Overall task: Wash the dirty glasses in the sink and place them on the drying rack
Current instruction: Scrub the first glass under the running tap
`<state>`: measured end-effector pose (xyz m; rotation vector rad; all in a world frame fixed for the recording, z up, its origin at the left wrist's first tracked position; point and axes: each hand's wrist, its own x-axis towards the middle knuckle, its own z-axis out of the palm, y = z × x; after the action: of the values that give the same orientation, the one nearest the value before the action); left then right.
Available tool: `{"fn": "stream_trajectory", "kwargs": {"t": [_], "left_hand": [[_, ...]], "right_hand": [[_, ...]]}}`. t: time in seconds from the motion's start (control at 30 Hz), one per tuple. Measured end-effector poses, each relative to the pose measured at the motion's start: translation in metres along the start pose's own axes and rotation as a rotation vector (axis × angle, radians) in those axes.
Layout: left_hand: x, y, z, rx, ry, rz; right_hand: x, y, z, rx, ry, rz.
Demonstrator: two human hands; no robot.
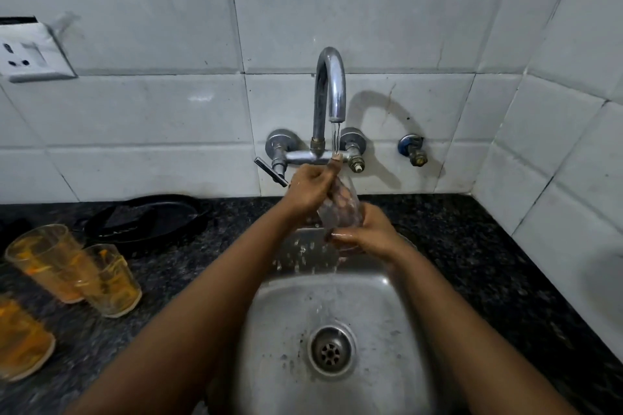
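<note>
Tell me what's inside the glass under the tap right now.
The left hand has its fingers pushed into the glass, visible through the clear wall, with tap water running over it. The right hand covers the base, so any residue there is hidden.

Third orange glass (20,340) (edge-cropped)

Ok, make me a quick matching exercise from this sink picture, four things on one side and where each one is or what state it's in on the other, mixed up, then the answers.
Things:
1. clear glass
2. orange-stained glasses
3. tap
4. black pan

Places or states:
A. running water
B. on the counter against the wall, left of the sink
C. held in both hands under the stream
D. standing on the counter at the left, unwashed

Pairs: 1-C, 2-D, 3-A, 4-B
</note>
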<state>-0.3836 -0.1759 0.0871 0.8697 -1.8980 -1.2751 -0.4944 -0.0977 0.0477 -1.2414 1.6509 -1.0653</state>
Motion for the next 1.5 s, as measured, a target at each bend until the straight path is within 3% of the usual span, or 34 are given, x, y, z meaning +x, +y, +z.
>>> {"fn": "stream_trajectory", "kwargs": {"t": [0.07,0.13,0.17,0.23,0.33,0.4,0.43,0.47,0.57,0.6,0.73,0.87,0.93,1.0,1.07,1.2,1.23,1.3,1.37,1.47,1.5], "left_hand": [[0.001,0.002,-0.008,0.097,-0.191,-0.041],[-0.002,0.001,-0.014,0.167,-0.424,-0.022],[-0.005,0.002,-0.014,0.29,-0.536,0.016],[-0.008,-0.001,-0.01,0.776,-0.712,0.162],[-0.009,-0.002,-0.007,1.566,-0.658,0.478],[-0.01,-0.004,-0.004,1.742,-0.634,0.517],[-0.01,-0.006,-0.002,1.69,-0.615,0.488],[-0.008,-0.012,0.0,1.471,-0.605,0.388],[-0.011,-0.007,-0.001,0.3,-0.595,-0.027],[-0.012,-0.007,-0.004,0.046,-0.535,-0.095],[-0.014,-0.009,0.01,-0.371,-0.181,-0.247],[0.002,-0.009,0.03,-0.455,0.465,-0.372],[0.006,-0.011,0.032,-0.32,0.576,-0.317],[0.007,-0.014,0.031,-0.139,0.528,-0.203],[0.004,-0.016,0.029,-0.11,0.445,-0.097],[-0.002,-0.03,0.025,-0.427,0.315,-0.082],[-0.005,-0.032,0.025,-0.483,0.289,-0.079],[-0.006,-0.033,0.023,-0.447,0.239,-0.07],[-0.002,-0.027,0.022,-0.296,0.207,-0.11],[0.01,-0.012,0.031,-0.081,0.287,-0.217],[0.012,-0.008,0.033,-0.04,0.339,-0.213]], "right_hand": [[0.011,0.002,-0.002,-0.223,0.134,-0.076],[0.019,0.002,-0.007,-0.28,0.256,-0.141],[0.02,0.001,-0.011,-0.35,0.303,-0.192],[0.021,-0.002,-0.016,-0.601,0.278,-0.297],[0.017,-0.009,-0.017,-0.801,0.173,-0.424],[0.019,-0.009,-0.016,-0.864,0.21,-0.472],[0.021,-0.009,-0.016,-0.864,0.238,-0.477],[0.021,-0.007,-0.016,-0.846,0.253,-0.467],[0.02,-0.001,-0.015,-0.745,0.297,-0.435],[0.019,-0.001,-0.014,-0.755,0.343,-0.423],[0.014,-0.009,-0.005,-1.041,0.537,-0.251],[0.008,-0.007,0.02,-1.37,0.623,-0.29],[0.005,-0.001,0.027,-1.352,0.668,-0.391],[0.001,0.0,0.024,-1.191,0.526,-0.354],[-0.002,0.001,0.011,-0.899,0.283,-0.254],[-0.008,0.002,-0.008,0.074,-0.134,-0.048],[-0.009,0.002,-0.01,0.224,-0.186,0.001],[-0.009,0.006,-0.012,0.3,-0.192,0.054],[-0.011,0.003,-0.005,0.091,-0.054,0.042],[-0.014,-0.005,0.021,-0.883,0.327,-0.069],[-0.012,-0.004,0.027,-0.994,0.391,-0.12]]}}
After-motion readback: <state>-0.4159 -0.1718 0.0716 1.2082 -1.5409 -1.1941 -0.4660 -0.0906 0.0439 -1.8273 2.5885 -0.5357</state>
